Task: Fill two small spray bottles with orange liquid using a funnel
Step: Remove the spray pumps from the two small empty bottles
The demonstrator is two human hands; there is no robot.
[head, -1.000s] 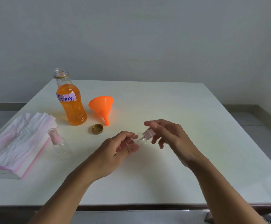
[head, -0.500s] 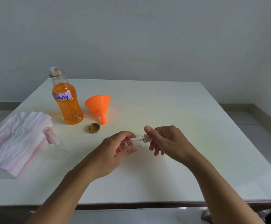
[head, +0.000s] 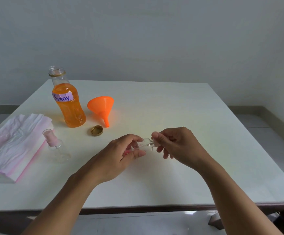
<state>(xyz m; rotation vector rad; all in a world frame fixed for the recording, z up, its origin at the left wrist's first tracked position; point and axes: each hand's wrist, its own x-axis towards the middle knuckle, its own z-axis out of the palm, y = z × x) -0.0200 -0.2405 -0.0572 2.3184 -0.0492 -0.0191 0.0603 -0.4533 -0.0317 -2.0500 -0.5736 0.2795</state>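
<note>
A small clear spray bottle (head: 143,144) lies sideways between my hands above the white table (head: 171,116). My left hand (head: 121,153) grips its body and my right hand (head: 175,146) pinches its spray head. A second small spray bottle (head: 56,146) with a pink head stands empty at the left. The open bottle of orange liquid (head: 68,102), labelled "Spray", stands at the back left. Beside it the orange funnel (head: 102,107) lies on its side, and the gold cap (head: 97,130) rests in front of them.
A stack of pink and white tissues (head: 14,146) lies at the table's left edge, close to the standing spray bottle. A grey wall rises behind the table. The floor shows past the right and near edges.
My right hand has closed in onto the spray head of the held bottle. Both hands have stayed near the table's middle and the view has shifted slightly.
</note>
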